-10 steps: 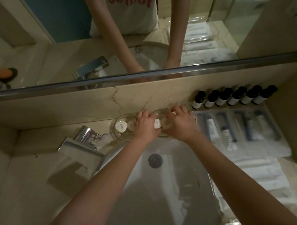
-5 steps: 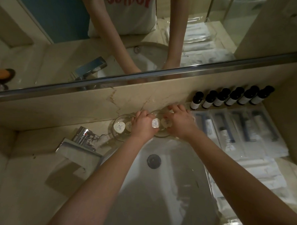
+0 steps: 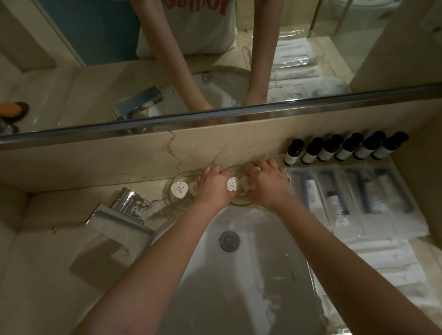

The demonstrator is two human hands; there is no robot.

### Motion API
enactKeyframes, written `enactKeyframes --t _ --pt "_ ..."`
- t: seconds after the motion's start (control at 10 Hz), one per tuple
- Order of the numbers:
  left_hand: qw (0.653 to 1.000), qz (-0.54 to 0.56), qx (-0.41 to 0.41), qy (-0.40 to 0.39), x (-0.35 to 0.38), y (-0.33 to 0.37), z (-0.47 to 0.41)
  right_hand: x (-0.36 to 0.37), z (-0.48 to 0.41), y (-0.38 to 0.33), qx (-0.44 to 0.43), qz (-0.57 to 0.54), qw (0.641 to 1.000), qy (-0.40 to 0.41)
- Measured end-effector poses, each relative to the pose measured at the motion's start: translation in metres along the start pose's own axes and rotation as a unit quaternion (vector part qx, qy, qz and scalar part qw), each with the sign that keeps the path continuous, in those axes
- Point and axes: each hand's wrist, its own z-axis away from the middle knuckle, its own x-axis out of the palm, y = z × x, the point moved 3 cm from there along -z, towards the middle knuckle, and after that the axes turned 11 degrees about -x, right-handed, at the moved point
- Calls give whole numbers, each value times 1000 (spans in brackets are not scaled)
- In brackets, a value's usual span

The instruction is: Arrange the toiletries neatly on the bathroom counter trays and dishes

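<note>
Soap in hand: a small white wrapped soap (image 3: 232, 184) is sitting between the two hands, over the right glass dish (image 3: 241, 202) at the back of the counter, just behind the sink (image 3: 235, 282).
Left hand: the left hand (image 3: 214, 186) is curling knuckles-up over the gap between the two dishes, its thumb side touching that soap; whether it is actually pinching it I cannot tell.
Right hand: the right hand (image 3: 269, 186) is spreading its fingers over the far rim of the right dish, seemingly steadying it; a firm grasp is not showing.
Second soap, right dish: a rounder piece (image 3: 248, 184) is lying just beside the first, partly under the right hand.
Left glass dish: the left glass dish (image 3: 178, 203) is holding one clearly showing heart-shaped soap (image 3: 179, 190), with another (image 3: 193, 187) peeking out from under the left hand.
Handling: the soaps are probably light, firm and slick in their wrappers, best pinched by the edges; the dishes are likely fragile and prone to sliding on stone, so holding by the rim seems wise.
Count: two dishes, four soaps showing.
Bottles: six dark bottles (image 3: 342, 150) are standing in a row against the backsplash, to the right.
Packets: several clear-wrapped packets (image 3: 365, 199) are lying flat below them; their number is unclear.
Faucet: the chrome faucet (image 3: 123, 208) is sitting left of the sink.
</note>
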Motion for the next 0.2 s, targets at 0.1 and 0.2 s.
enactKeyframes --t 0.1,0.2 --pt "1000 -3 0 9 -1 0 2 0 1 1 -8 -3 1000 4" --pt "1000 -7 -13 26 -9 -1 9 -6 9 0 -3 -21 1000 17"
